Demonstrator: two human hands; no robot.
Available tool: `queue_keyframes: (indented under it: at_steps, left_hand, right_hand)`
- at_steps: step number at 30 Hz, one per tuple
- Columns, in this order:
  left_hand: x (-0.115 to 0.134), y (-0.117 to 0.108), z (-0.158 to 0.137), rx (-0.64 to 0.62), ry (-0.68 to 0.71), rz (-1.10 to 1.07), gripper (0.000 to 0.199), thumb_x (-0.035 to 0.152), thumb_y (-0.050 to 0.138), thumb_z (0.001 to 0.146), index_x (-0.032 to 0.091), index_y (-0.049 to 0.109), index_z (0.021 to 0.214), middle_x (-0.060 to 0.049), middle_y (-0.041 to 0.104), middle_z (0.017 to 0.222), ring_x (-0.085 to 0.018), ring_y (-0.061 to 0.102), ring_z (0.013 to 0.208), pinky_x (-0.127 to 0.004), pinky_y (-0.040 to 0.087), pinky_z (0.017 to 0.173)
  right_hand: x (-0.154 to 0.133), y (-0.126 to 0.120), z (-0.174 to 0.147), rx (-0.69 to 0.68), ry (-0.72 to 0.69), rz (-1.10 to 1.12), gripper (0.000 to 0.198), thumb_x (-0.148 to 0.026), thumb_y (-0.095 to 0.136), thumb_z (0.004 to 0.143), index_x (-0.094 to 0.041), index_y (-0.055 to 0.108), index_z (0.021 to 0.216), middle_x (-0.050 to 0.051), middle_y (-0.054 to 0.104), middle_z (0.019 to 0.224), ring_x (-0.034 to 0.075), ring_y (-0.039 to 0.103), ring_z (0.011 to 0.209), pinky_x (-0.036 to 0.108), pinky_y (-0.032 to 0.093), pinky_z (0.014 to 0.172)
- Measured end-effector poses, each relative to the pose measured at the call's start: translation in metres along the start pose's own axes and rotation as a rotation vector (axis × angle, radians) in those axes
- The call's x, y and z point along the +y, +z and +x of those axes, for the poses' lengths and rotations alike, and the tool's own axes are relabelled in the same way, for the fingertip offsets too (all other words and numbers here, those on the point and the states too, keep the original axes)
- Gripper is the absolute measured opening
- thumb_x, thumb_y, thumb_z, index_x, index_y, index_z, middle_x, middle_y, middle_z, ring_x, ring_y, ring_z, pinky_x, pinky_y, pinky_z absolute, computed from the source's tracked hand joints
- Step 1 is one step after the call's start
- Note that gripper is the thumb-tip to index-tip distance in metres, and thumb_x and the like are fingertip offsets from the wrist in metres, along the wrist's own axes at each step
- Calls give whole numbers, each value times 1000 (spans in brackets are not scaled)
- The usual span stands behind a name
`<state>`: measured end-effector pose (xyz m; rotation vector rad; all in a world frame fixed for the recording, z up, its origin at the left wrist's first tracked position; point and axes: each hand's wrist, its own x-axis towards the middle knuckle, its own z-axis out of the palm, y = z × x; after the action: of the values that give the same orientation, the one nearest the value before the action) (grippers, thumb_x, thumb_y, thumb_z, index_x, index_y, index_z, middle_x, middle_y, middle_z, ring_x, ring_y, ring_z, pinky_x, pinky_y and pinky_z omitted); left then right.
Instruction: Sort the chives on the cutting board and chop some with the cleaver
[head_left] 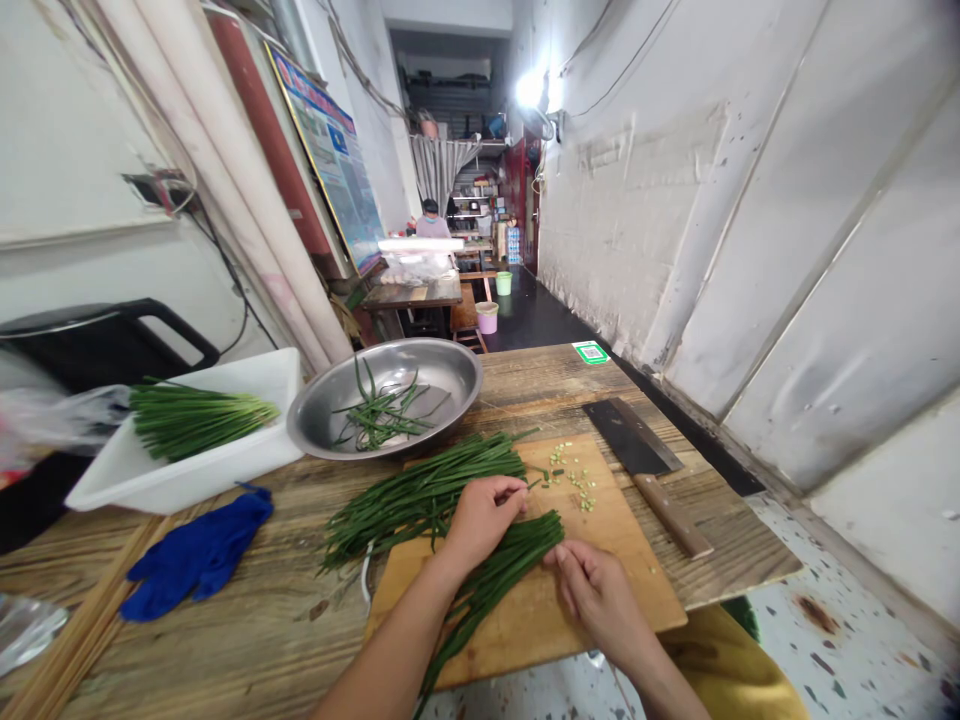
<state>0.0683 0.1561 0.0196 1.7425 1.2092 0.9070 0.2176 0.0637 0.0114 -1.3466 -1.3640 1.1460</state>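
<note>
both hands [540, 555] bunching slender green chives [495, 575], wooden board [600, 560].

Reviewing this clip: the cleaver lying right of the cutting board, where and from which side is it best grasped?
Probably by the wooden handle, coming from the near right. The cleaver lies flat on the table, blade pointing away, handle end nearest the right hand and clear of the cutting board.

Both forearms are bare, with no sleeves, gloves or jewellery on the left hand [480, 515] or right hand [600, 595]; a mustard-yellow garment [739, 670] shows below.
</note>
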Motion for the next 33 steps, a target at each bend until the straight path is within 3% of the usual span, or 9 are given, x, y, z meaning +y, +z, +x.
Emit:
queue_keyframes:
  at_steps: [7,21,25,30,31,33]
  left_hand:
    - [-2,-2,0,-5,57,78,22,27,51,79,18,70,75,-1,70,70,-14,62,66,-23,47,67]
    - [-8,-4,-2,36,222,217,20,23,54,81,22,72,91,-3,72,92,-16,65,85,-26,47,81]
    - [-1,-7,-5,-38,299,224,21,23,52,82,23,71,91,-4,72,92,-16,64,86,-26,47,81]
    - [17,-18,-9,-335,422,237,28,19,45,86,26,69,97,-2,70,97,-14,61,90,-26,44,84]
    - [18,-21,-9,-332,412,264,29,19,43,86,26,69,98,-2,70,100,-14,61,92,-26,43,85]
    - [17,-29,-6,-205,331,345,30,18,42,85,24,68,101,-3,68,102,-16,59,94,-28,42,87]
  right_hand:
    - [0,1,0,-1,14,25,52,-65,40,80,-17,57,72,-8,34,39,8,33,35,19,26,37]
    - [8,1,1,3,-8,27,50,-62,39,83,-16,57,74,-8,35,40,8,32,35,19,24,37]
    - [9,2,1,20,-8,28,50,-62,37,83,-16,56,75,-8,35,40,8,33,35,19,25,38]
    - [8,2,1,28,3,40,51,-64,38,82,-17,55,73,-8,34,39,8,32,35,19,24,38]
    - [7,2,1,25,7,41,51,-64,38,82,-17,55,74,-8,34,39,8,32,35,19,24,38]
    - [7,2,1,17,15,42,51,-64,38,81,-17,55,74,-9,34,39,8,32,34,19,24,37]
